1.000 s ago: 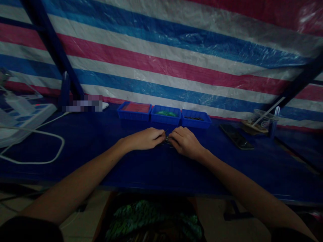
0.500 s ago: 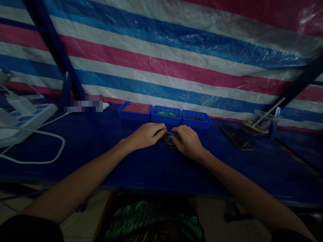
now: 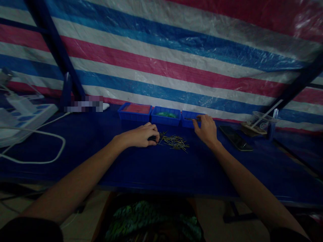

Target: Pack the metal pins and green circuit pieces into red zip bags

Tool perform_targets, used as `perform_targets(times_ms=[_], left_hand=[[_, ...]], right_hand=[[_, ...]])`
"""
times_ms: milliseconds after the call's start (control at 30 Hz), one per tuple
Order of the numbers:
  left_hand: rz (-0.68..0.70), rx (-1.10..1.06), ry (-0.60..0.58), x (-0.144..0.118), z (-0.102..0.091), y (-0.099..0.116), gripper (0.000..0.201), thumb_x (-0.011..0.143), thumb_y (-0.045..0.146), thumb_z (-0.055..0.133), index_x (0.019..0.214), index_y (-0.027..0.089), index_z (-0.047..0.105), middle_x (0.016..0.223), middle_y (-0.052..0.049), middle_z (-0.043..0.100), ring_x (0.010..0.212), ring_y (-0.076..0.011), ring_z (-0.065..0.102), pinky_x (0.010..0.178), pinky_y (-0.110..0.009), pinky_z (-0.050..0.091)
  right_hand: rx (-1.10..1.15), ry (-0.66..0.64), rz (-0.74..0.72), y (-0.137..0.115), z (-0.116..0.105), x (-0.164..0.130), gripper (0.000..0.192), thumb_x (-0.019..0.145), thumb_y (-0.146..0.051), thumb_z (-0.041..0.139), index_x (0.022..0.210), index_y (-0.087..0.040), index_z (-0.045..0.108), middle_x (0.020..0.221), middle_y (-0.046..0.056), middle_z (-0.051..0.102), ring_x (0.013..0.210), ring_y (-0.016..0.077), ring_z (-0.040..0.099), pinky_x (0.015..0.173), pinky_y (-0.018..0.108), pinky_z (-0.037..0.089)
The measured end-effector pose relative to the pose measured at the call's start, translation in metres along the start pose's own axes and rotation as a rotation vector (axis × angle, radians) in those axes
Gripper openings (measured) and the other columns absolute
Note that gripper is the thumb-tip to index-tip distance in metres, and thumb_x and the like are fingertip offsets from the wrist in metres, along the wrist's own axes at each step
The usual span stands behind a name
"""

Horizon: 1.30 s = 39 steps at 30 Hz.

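On the blue table lies a loose pile of thin metal pins (image 3: pixel 176 142), brass-coloured and dark. My left hand (image 3: pixel 143 135) rests at the pile's left edge. Its fingers are curled towards the thumb, and I cannot make out what lies between them. My right hand (image 3: pixel 207 129) reaches over the right-hand blue bin (image 3: pixel 187 123), with thumb and forefinger apart over its near rim. Inside that bin are similar dark thin pieces (image 3: pixel 189 118); my right hand hides part of them.
Beside it stand a blue bin (image 3: pixel 165 120) with green pieces and another blue bin (image 3: pixel 135 116) with red flat pieces. A phone (image 3: pixel 236 137) and a plastic cup (image 3: pixel 262 121) are at right. A power strip (image 3: pixel 32 117) and white cable (image 3: pixel 62 148) lie left.
My right hand has moved from the pile rightwards and away from me to the right-hand bin. My left hand has shifted slightly left, and more of the pile shows.
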State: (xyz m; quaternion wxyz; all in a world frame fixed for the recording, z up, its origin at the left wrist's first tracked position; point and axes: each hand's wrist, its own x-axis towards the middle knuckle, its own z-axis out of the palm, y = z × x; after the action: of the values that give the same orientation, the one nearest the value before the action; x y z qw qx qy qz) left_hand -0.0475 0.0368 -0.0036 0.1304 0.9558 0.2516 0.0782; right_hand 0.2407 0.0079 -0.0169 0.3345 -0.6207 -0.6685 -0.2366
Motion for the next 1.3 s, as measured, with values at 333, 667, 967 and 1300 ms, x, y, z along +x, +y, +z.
perform_targets(times_ms=[333, 667, 967, 1300], left_hand=[[0.033, -0.025, 0.152, 0.009, 0.007, 0.012, 0.019, 0.087, 0.027, 0.043, 0.084, 0.014, 0.056, 0.084, -0.006, 0.053, 0.084, -0.0188, 0.043, 0.078, -0.031, 0.035], [0.054, -0.019, 0.193, 0.015, 0.012, 0.029, 0.030, 0.092, 0.030, 0.030, 0.076, 0.015, 0.051, 0.075, -0.004, 0.050, 0.077, -0.0171, 0.044, 0.074, -0.031, 0.036], [0.047, -0.129, 0.297, 0.012, 0.008, 0.034, 0.015, 0.089, 0.029, 0.041, 0.087, 0.017, 0.050, 0.085, -0.003, 0.052, 0.078, -0.0143, 0.049, 0.072, -0.028, 0.039], [0.033, -0.039, 0.350, 0.012, 0.004, 0.036, 0.026, 0.092, 0.027, 0.033, 0.076, 0.016, 0.051, 0.076, -0.003, 0.053, 0.073, -0.0141, 0.050, 0.070, -0.027, 0.038]], right_hand=[[0.285, -0.224, -0.433, -0.073, -0.016, -0.028, 0.025, 0.085, -0.037, 0.049, 0.098, -0.016, 0.056, 0.088, 0.008, 0.061, 0.083, 0.0209, 0.051, 0.071, 0.033, 0.037], [0.251, -0.219, -0.528, -0.075, -0.017, -0.030, 0.015, 0.087, -0.027, 0.046, 0.086, -0.017, 0.058, 0.083, 0.007, 0.060, 0.077, 0.0178, 0.049, 0.067, 0.032, 0.033], [0.189, -0.164, -0.478, -0.077, -0.016, -0.031, 0.021, 0.090, -0.021, 0.038, 0.080, -0.016, 0.056, 0.074, 0.006, 0.059, 0.072, 0.0176, 0.047, 0.065, 0.031, 0.034], [0.217, -0.122, -0.471, -0.077, -0.017, -0.034, 0.021, 0.090, -0.030, 0.041, 0.090, -0.016, 0.057, 0.080, 0.007, 0.060, 0.074, 0.0186, 0.050, 0.065, 0.032, 0.036]])
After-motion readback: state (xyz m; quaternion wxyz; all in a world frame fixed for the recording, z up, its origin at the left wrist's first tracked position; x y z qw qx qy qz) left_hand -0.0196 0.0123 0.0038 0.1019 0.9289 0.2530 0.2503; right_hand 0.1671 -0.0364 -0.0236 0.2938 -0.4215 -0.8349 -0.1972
